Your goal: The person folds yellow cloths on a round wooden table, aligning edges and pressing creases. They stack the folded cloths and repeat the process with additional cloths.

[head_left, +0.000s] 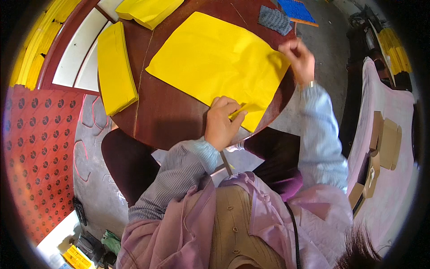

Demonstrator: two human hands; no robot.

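A large sheet of yellow paper (206,58) lies spread on the round dark red table (170,121). My left hand (222,123) is closed on its near edge, with a small raised fold of yellow between thumb and fingers. At the far right corner of the sheet, my right hand (301,59) has its fingers curled together over the edge. The paper is slightly rumpled and shaded just beside those fingers, and whatever sits in their tips is too small to make out.
A thick folded yellow stack (117,67) lies at the table's left, with more yellow paper (150,11) at the far edge. A grey knitted cloth (274,20) sits at the far right. Open cardboard boxes (389,143) rest on a pink-covered surface to the right.
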